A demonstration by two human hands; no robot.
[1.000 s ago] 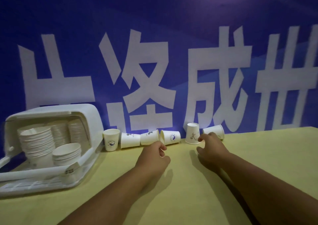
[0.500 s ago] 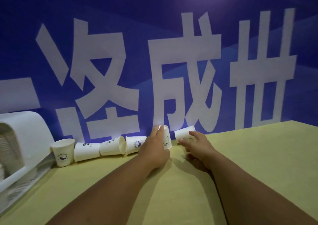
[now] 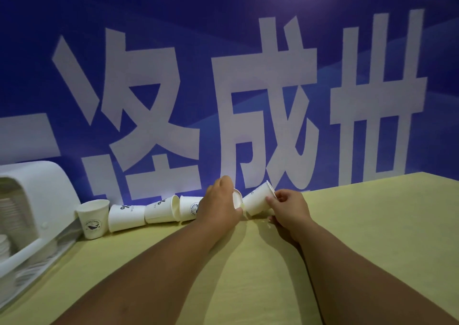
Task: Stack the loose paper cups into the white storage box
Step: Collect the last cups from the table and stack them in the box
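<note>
Head camera view, from the left: the white storage box (image 3: 42, 195) lies tipped on its side at the table's left edge, with stacks of paper cups (image 3: 10, 215) inside. Just beside it one upright cup (image 3: 92, 218) stands on the yellow tabletop (image 3: 372, 225), then three cups on their sides (image 3: 154, 210) lie in a row along the blue banner (image 3: 223, 51) with large white characters. The left hand (image 3: 219, 206) curls over a cup that is mostly hidden; only its rim (image 3: 237, 198) shows. The right hand (image 3: 289, 208) pinches a tilted cup (image 3: 257, 201) at its rim, base pointing toward the left hand.
</note>
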